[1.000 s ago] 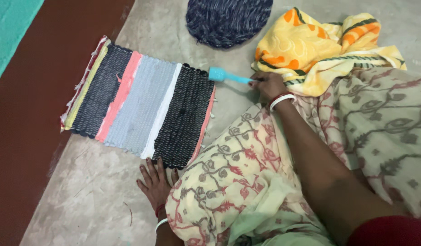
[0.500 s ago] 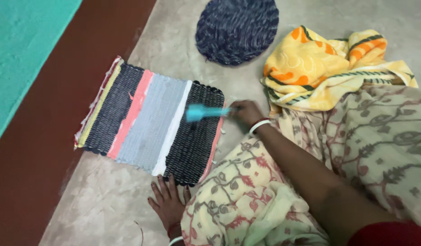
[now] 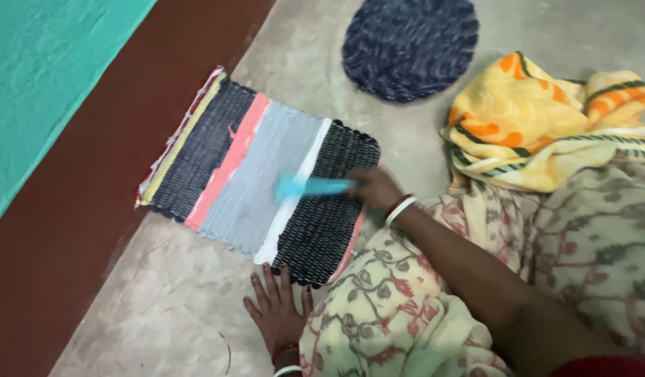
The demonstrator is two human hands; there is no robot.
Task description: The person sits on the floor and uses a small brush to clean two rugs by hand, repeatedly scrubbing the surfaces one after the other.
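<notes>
Two hands at work: right hand (image 3: 375,187) clenched on blurred turquoise plastic brush (image 3: 312,187) over striped woven rectangular mat (image 3: 260,174); left hand (image 3: 277,311) released, flat on grey concrete floor (image 3: 176,307).

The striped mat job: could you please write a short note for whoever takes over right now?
Right hand: grip shut on the light-blue brush, held over the striped mat near its white stripe.
Left hand: flat on the floor at the mat's near edge, holding nothing.
Mat lies flat beside the dark red band.
Done: brush is at the mat.
Left: how much has been brushed cannot be told.
</notes>
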